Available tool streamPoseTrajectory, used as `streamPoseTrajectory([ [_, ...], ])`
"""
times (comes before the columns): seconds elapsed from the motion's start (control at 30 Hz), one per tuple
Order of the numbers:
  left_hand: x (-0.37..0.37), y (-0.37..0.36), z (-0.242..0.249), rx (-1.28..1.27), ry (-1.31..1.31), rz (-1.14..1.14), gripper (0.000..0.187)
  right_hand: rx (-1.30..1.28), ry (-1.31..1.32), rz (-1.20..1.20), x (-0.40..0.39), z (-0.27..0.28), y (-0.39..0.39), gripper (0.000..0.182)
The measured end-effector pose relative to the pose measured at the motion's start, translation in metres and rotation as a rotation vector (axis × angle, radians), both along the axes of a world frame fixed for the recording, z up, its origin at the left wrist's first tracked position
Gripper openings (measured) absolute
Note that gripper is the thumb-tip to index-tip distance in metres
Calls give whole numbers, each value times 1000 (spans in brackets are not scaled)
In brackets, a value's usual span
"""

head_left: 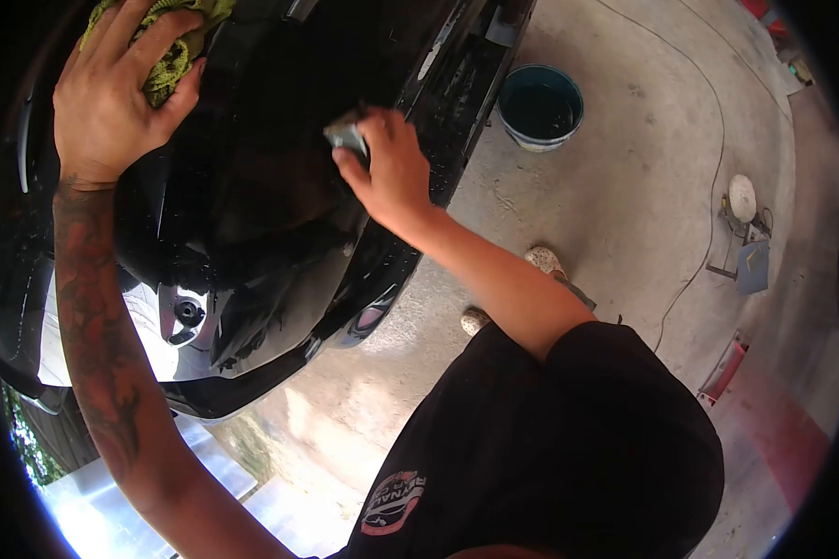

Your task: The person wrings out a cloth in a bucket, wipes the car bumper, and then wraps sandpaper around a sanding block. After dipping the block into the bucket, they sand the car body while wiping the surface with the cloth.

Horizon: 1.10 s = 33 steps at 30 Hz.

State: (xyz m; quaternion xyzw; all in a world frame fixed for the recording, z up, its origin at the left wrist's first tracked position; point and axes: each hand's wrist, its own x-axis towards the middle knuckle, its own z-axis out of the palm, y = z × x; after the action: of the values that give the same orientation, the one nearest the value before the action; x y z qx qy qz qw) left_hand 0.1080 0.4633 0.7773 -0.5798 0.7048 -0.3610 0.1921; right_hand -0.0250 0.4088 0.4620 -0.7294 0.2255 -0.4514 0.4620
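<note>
My left hand (pixel 121 88), at the upper left, is closed on a yellow-green cloth (pixel 170 65) that lies against the shiny black car body (pixel 270 177). Nearer the car's side edge, my right hand (pixel 391 168) pinches a small grey block (pixel 347 138) between thumb and fingers, over the dark panel. Whether the block touches the panel is hard to tell. Water drops and light streaks show on the black surface.
A dark bucket (pixel 541 104) of liquid stands on the concrete floor beside the car. A cable (pixel 721 121) runs along the floor. At the right are a small stand with a white round pad (pixel 742 197) and a red object (pixel 723 369).
</note>
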Motion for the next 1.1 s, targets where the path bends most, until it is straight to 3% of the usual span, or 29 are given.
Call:
streamPoseTrajectory([
  [0.3,2,0,0,-6,2,-28,35,-11,14,-114,29,16,-53,35],
  [0.5,4,1,0,-2,8,-9,35,-73,17,37,-9,-15,4,38],
  [0.73,5,2,0,-5,2,1,35,4,88,-119,24,-1,-56,37],
  [0.97,4,0,0,0,2,-20,36,116,149,85,-14,-11,-1,37],
  [1.1,8,2,2,-1,-6,-29,36,79,165,-114,16,-11,-51,38],
])
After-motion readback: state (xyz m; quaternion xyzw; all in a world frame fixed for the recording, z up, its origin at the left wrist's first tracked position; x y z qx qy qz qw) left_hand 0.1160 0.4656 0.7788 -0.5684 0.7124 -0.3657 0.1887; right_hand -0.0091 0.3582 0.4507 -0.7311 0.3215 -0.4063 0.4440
